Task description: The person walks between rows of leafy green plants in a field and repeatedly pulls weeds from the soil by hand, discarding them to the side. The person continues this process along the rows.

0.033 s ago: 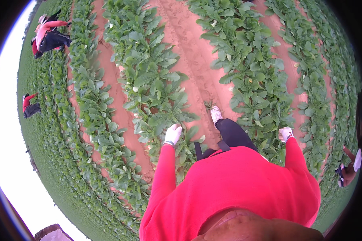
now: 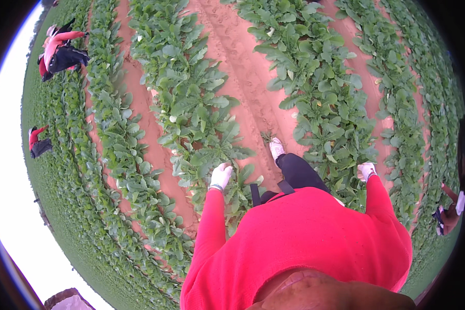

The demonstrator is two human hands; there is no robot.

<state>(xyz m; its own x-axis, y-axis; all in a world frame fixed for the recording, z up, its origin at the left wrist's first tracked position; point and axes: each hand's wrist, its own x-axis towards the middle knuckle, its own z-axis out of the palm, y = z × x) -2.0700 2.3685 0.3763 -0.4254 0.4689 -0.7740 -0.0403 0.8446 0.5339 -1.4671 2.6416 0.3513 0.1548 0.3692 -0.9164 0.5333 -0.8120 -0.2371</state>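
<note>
Both my hands wear white gloves and hang apart, one on each side of my body. My left hand (image 2: 221,176) is over the leafy crop row (image 2: 188,95) on the left, its fingers curled in. Out to the right, my right hand (image 2: 366,171) is closed with bent fingers above the edge of the right leafy row (image 2: 320,98). Nothing shows sticking out of either hand. Broad green leaves lie close beside both gloves; whether the gloves touch them is unclear.
Between the rows runs a reddish soil path (image 2: 248,93), where my pale shoe (image 2: 277,148) is set down. More rows stretch to both sides. A person in pink and black (image 2: 59,50) bends at the upper left, another in red (image 2: 37,142) below. A further person (image 2: 449,214) is at far right.
The view has shifted slightly. My left hand has dropped a little and turned slightly; my right hand is almost where it was. My fingers look much the same.
</note>
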